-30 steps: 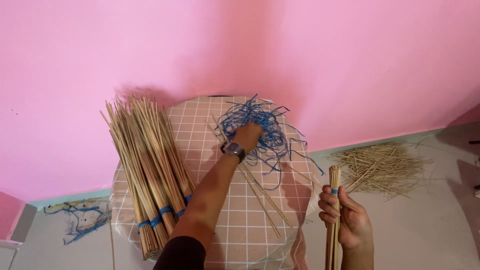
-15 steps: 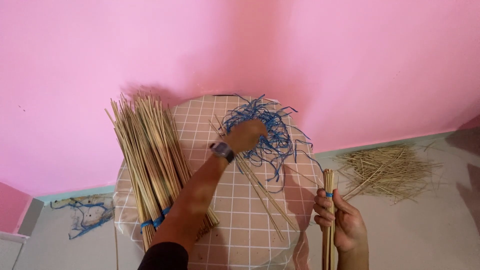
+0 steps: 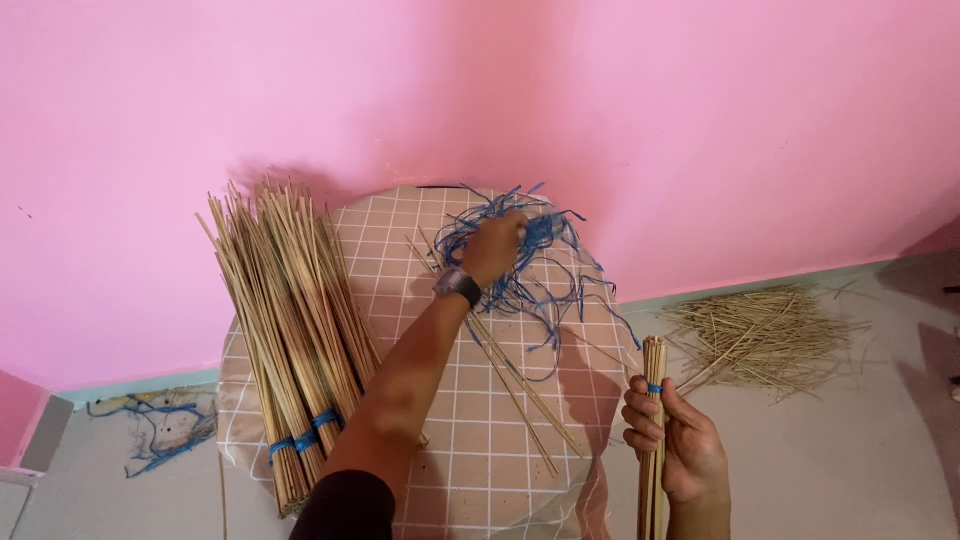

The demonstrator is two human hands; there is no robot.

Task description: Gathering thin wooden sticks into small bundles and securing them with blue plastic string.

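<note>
Hidden: fingertips of the left hand (image 3: pixel 493 247) are buried in the tangle of blue plastic strings (image 3: pixel 535 262), so I cannot tell whether its grip is closed on a strand or merely among them. The lower end of the small stick bundle (image 3: pixel 653 440) runs off the bottom edge, and the black sleeve (image 3: pixel 345 505) is cut off there too.

Right hand: the right hand (image 3: pixel 680 445) has its grip clamped round the small stick bundle, held upright just beside the table's right edge; a blue tie (image 3: pixel 654 388) rings it near the top, just above the fingers.

Left hand: reaching across the round table (image 3: pixel 470 440) with its checked pink cloth, wristwatch (image 3: pixel 458 286) facing up, hand on the strings at the far side near the pink wall (image 3: pixel 700 120).

Around: large tied stick bundles (image 3: pixel 290 330) lie on the left of the table, fanning toward the wall, bound low down with blue ties. A few loose sticks (image 3: pixel 515 380) lie slantwise under the forearm. On the floor to the right, well apart — a heap of short stick offcuts (image 3: pixel 765 335). On the floor to the left, scraps of blue string (image 3: pixel 150 440), hard to make out.

In the way: the forearm covers part of the loose sticks and the cloth.

Changed: since half a second ago the left hand has gone further up into the strings — the right hand's bundle has barely shifted.
</note>
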